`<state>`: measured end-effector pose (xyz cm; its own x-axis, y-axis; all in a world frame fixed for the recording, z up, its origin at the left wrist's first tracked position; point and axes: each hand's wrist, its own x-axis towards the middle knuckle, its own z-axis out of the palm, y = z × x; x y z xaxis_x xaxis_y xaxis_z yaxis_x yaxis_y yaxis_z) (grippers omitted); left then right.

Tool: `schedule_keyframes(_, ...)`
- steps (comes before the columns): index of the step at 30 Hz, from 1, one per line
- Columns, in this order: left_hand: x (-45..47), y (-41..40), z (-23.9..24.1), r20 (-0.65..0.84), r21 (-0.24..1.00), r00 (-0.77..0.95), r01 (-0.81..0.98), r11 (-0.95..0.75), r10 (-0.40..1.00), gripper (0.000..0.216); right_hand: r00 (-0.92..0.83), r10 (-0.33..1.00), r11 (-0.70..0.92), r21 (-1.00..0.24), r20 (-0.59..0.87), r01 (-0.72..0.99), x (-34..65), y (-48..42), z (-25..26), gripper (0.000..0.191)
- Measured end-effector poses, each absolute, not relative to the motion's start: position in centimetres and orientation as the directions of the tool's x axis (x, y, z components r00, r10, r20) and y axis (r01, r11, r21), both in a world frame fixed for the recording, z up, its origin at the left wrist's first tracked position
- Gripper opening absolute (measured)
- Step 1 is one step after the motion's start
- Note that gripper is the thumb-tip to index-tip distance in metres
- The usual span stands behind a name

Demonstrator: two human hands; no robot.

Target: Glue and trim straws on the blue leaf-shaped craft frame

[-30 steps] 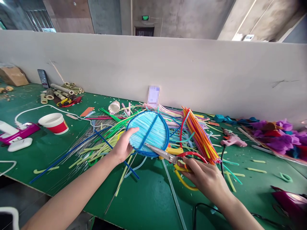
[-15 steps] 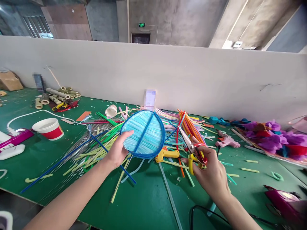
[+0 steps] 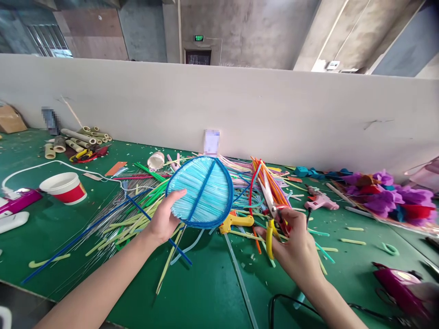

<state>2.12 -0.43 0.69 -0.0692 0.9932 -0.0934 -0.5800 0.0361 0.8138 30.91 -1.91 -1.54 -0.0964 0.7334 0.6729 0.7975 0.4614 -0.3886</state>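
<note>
Blue disc [image 3: 211, 192] and scissors [image 3: 273, 209] are grasped in the fingers of left hand [image 3: 164, 217] and right hand [image 3: 297, 233] respectively, apparently for trimming; any cut calls for bringing the two together.

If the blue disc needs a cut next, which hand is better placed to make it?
Probably the right hand: it holds the scissors, while the left hand is occupied gripping the blue disc near its edge.

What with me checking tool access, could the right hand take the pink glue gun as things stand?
Probably not: the pink glue gun looks close, but scissors occupy the right hand.
</note>
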Motion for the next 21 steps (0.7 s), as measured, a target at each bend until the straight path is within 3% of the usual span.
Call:
schedule_keyframes(3, 2.2, -0.3, 0.5, -0.059, 0.822, -0.098, -0.570, -0.007, 0.993, 0.048, -0.101, 0.800, 0.429, -0.447, 0.591, 0.785, 31.2, -2.1, -1.3, 0.027)
schedule_keyframes(8, 2.1, -0.2, 0.8, 0.006, 0.831, -0.284, -0.532, -0.163, 0.959, 0.048, -0.287, 0.736, 0.513, -0.228, 0.614, 0.828, 32.0, -2.1, -1.5, 0.022)
schedule_keyframes(11, 2.0, -0.3, 1.2, -0.010, 0.824, -0.332, -0.537, -0.180, 0.943, 0.035, -0.339, 0.731, 0.540, -0.200, 0.592, 0.817, 31.8, -2.5, -1.4, 0.016)
schedule_keyframes(17, 1.6, 0.0, 1.2, -0.055, 0.804, -0.326, -0.575, -0.152, 0.944, 0.029, -0.436, 0.774, 0.598, -0.304, 0.459, 0.741, 31.0, -3.1, -1.2, 0.023)
schedule_keyframes(21, 1.0, 0.7, 0.9, -0.040, 0.824, -0.449, -0.520, -0.224, 0.893, 0.032, -0.624, 0.683, 0.719, -0.202, 0.380, 0.665, 30.2, -2.7, -1.4, 0.029)
